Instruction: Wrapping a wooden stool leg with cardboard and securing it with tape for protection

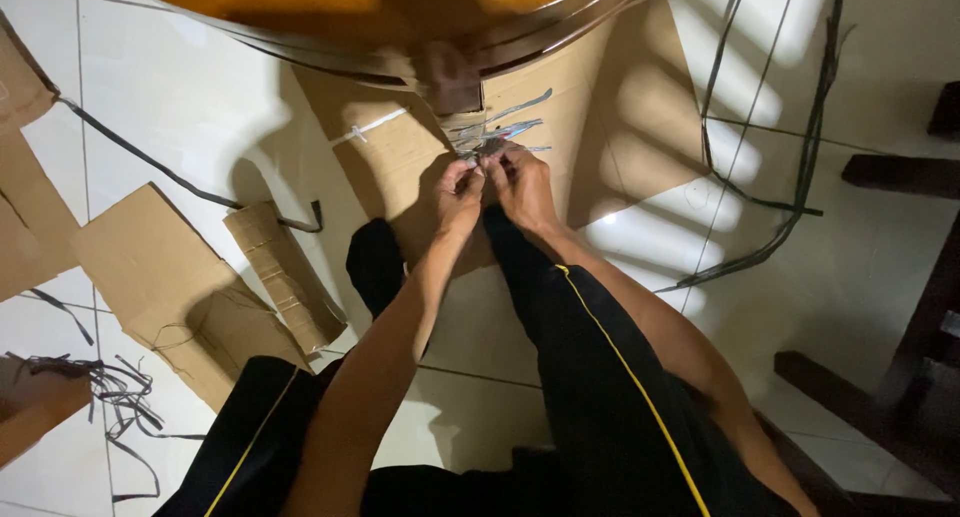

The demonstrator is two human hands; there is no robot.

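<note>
Thin grey plastic strips (500,129) fan out over brown cardboard (600,107) on the floor (below a round wooden edge (400,17)). Left hand (458,192) and right hand (522,182), arms outstretched, meet knuckle to knuckle, fingertips pinching the strips' near ends.

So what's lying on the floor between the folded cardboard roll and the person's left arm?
In the head view, the person's black-socked foot rests on the white tile floor between the cardboard roll and the left arm.
</note>
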